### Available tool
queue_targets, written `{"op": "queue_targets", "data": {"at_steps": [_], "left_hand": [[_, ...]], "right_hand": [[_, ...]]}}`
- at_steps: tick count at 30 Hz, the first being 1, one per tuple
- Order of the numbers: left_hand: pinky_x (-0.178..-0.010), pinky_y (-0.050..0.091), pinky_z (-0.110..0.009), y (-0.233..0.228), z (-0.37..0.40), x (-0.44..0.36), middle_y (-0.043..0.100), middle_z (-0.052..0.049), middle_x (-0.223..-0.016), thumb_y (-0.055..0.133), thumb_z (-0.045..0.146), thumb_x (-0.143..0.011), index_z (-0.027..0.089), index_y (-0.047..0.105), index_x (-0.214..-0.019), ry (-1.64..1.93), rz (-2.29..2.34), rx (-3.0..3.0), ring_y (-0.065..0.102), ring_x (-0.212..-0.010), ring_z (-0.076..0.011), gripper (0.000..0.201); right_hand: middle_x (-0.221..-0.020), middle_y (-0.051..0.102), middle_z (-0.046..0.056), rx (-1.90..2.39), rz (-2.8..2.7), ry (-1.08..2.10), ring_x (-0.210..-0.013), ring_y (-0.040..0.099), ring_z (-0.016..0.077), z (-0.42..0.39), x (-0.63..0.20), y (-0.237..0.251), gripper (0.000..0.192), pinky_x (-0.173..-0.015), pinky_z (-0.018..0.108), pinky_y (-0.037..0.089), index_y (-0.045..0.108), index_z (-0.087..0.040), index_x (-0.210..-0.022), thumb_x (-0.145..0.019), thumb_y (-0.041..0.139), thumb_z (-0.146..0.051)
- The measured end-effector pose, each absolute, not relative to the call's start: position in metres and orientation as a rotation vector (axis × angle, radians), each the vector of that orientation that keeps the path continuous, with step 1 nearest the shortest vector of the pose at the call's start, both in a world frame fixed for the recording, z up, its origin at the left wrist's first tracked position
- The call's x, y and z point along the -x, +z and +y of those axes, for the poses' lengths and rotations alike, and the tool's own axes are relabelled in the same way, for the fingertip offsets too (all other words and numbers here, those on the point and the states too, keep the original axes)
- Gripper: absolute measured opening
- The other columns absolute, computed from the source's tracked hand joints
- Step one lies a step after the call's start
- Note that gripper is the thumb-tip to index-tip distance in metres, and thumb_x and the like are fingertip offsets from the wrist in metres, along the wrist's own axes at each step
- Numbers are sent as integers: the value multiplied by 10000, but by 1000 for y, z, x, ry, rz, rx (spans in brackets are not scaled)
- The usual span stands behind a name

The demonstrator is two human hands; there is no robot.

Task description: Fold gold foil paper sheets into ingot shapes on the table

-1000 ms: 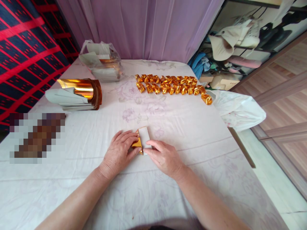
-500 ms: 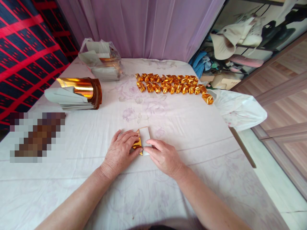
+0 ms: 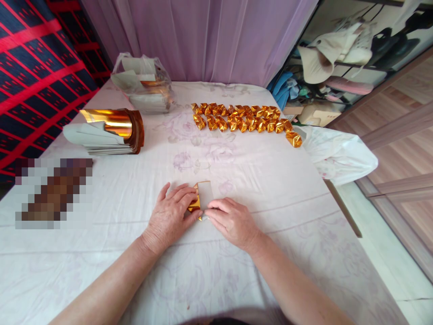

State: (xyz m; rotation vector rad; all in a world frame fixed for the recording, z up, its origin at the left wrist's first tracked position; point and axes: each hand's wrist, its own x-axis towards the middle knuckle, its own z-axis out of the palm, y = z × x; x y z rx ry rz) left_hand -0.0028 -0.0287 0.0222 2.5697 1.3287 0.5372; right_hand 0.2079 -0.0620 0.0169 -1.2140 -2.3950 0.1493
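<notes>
A partly folded sheet of gold foil paper (image 3: pixel 204 192) lies in front of me, its pale grey back facing up on the right and shiny gold folds on the left. My left hand (image 3: pixel 174 207) rests flat over the gold part, fingers stretched out and pressing it to the cloth, with the thumb at the near edge. On the right side, my right hand (image 3: pixel 233 221) has its fingertips and thumb pinched together on the paper's edge. The fingertips cover part of that edge.
Two rows of folded gold pieces (image 3: pixel 250 123) stand toward the back. At left are a curled stack of gold foil paper (image 3: pixel 101 137) and a clear plastic bag (image 3: pixel 144 85) of sheets. A white bag (image 3: pixel 341 153) hangs beside the right table edge. The far left has a blurred patch.
The grey flap at the right has tilted up and looks darker, and my right fingers have drawn slightly closer to my left thumb. My left hand stays put.
</notes>
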Motion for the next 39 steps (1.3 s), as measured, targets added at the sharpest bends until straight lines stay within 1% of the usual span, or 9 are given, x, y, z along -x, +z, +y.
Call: {"op": "queue_targets", "data": {"at_steps": [6,10,15,20,26,30,35,39], "left_hand": [[-1111,279,-630,23,-30,1,695,-77,-1218,696,282,-842,218,620,-1066,520,1340,-2579,589,-1220,-320,245],[-1120,264,-632,23,-30,1,686,-73,-1232,693,275,-843,228,616,-1073,506,1351,-2556,582,-1231,-315,247],[-1126,256,-629,22,-30,2,679,-69,-1242,702,282,-840,231,609,-1068,490,1361,-2524,570,-1248,-311,251],[-1133,255,-608,22,-30,3,676,-75,-1246,685,296,-854,245,609,-1070,497,1357,-2518,563,-1257,-301,234],[-1122,273,-605,22,-30,3,675,-77,-1252,679,307,-859,248,608,-1075,516,1342,-2518,564,-1253,-309,235],[-1117,273,-613,22,-30,3,672,-81,-1257,683,303,-856,241,609,-1077,502,1342,-2514,560,-1257,-313,241],[-1113,278,-623,23,-30,2,671,-84,-1259,722,324,-825,232,613,-1077,484,1341,-2509,557,-1260,-327,289],[-1110,282,-622,23,-30,2,672,-85,-1261,717,323,-827,237,613,-1073,489,1341,-2507,558,-1260,-325,281]], "right_hand": [[-959,701,27,1209,-2366,199,-829,612,156,-62,-208,16,148,-742,286,499,717,-228,-905,-939,578,-191],[-969,702,30,1192,-2331,243,-850,626,168,-61,-209,14,149,-760,299,512,711,-228,-940,-922,576,-167],[-973,704,43,1162,-2283,288,-866,644,169,-61,-213,12,156,-781,301,524,696,-216,-934,-914,559,-142],[-977,706,47,1149,-2273,315,-869,652,161,-60,-215,11,145,-788,289,525,705,-217,-928,-933,566,-175],[-975,709,52,1171,-2256,363,-880,659,166,-60,-214,13,153,-807,298,531,711,-210,-949,-952,557,-208],[-966,706,52,1160,-2245,366,-862,657,165,-60,-215,14,157,-785,294,529,718,-204,-949,-950,561,-206],[-973,698,39,1086,-2280,385,-858,650,153,-59,-217,15,180,-768,282,525,728,-229,-935,-960,550,-217],[-967,692,49,1101,-2288,410,-860,652,159,-58,-217,15,155,-773,294,539,723,-209,-937,-949,569,-208]]}}
